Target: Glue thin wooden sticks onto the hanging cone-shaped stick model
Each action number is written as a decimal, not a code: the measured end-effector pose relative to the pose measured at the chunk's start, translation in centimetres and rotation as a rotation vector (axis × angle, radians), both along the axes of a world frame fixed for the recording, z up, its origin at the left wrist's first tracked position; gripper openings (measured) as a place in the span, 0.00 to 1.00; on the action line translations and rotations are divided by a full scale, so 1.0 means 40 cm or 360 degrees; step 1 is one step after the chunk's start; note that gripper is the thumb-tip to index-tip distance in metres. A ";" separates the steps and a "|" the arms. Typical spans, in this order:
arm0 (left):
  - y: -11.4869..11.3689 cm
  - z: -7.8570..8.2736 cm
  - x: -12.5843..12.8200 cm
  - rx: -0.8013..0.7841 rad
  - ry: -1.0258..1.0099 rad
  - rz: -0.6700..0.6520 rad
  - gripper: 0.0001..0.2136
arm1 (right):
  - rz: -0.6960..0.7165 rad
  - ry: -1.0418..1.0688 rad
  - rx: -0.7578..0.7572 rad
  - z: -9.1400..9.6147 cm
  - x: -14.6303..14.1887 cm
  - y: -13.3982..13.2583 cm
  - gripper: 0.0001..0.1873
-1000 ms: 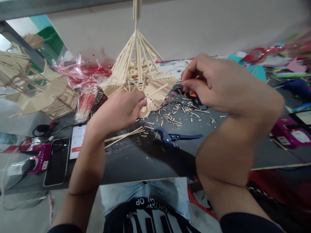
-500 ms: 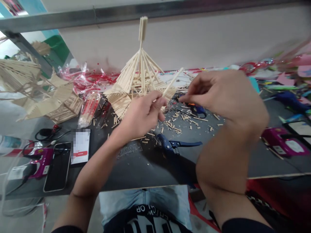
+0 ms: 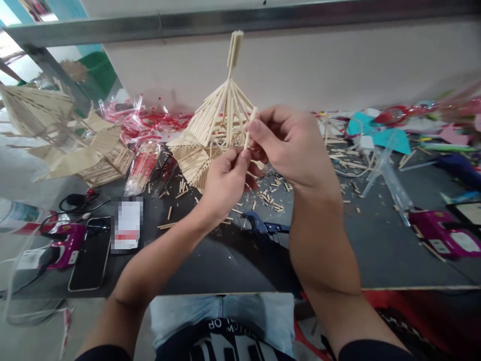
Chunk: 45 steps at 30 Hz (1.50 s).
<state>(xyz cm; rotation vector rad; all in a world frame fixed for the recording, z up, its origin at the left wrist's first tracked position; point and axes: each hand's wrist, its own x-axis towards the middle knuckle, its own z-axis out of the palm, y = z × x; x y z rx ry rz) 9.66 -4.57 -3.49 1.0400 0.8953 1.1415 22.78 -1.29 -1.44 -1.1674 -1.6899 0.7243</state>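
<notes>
A thin wooden stick (image 3: 247, 142) stands nearly upright between my two hands. My left hand (image 3: 227, 178) pinches its lower end between thumb and fingers. Higher up, the thumb and fingers of my right hand (image 3: 291, 145) close on the same stick. Just behind the hands rises a model built of wooden sticks (image 3: 206, 116), with a sloped roof, fan-shaped sides and a bundled spire at the top. My hands hide its lower right part. Below them lies a blue hand cutter (image 3: 259, 228), partly covered by my right forearm.
Short stick offcuts (image 3: 271, 198) litter the dark table (image 3: 210, 271). To the left are a second stick model (image 3: 86, 145), a bag of sticks (image 3: 143, 165), two phones (image 3: 90, 255) and a purple power strip (image 3: 71, 245). Another purple power strip (image 3: 443, 233) and colored paper (image 3: 391, 140) lie right.
My right hand has moved left to the stick and now grips it along with my left hand. The stick has turned more upright. The view has shifted slightly.
</notes>
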 end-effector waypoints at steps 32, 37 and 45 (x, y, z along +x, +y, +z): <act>0.047 -0.014 -0.018 -0.0204 -0.0605 0.0112 0.10 | -0.0257 0.0025 0.0268 -0.036 -0.041 0.054 0.11; 0.049 -0.013 -0.019 -0.0233 -0.0583 0.0079 0.11 | -0.0253 0.0058 0.0184 -0.033 -0.044 0.053 0.07; 0.052 -0.011 -0.023 -0.0256 -0.0554 0.0043 0.10 | -0.0225 -0.0012 0.0249 -0.028 -0.041 0.053 0.09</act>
